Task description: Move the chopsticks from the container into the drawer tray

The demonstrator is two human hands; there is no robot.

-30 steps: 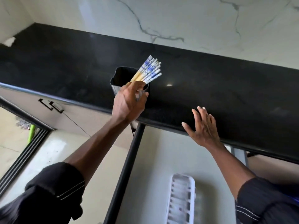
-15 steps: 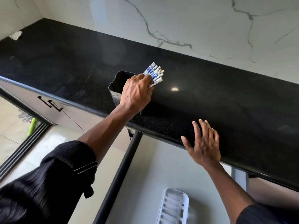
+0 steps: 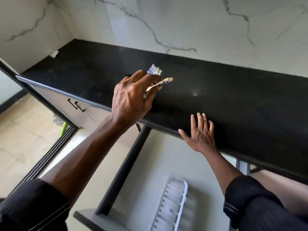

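Observation:
My left hand (image 3: pixel 131 99) is closed around a bundle of blue-and-white patterned chopsticks (image 3: pixel 158 77), whose tips stick out past my fingers above the black countertop (image 3: pixel 233 90). The dark container is almost wholly hidden behind this hand. My right hand (image 3: pixel 200 132) lies flat and open on the counter's front edge, holding nothing. Below it the drawer (image 3: pixel 150 172) stands pulled out, and a white slotted tray (image 3: pixel 171 205) rests on its pale floor near the bottom of the view.
A marble wall (image 3: pixel 183 27) backs the counter. A scrap of white paper (image 3: pixel 54 53) lies in the far left corner. Cabinet handles (image 3: pixel 76 105) and a tiled floor with a green object (image 3: pixel 63 129) are at the left.
My left hand has lifted toward me with the chopsticks, now covering the container. Two chopsticks have splayed out from the bundle. My right hand has stayed on the counter edge.

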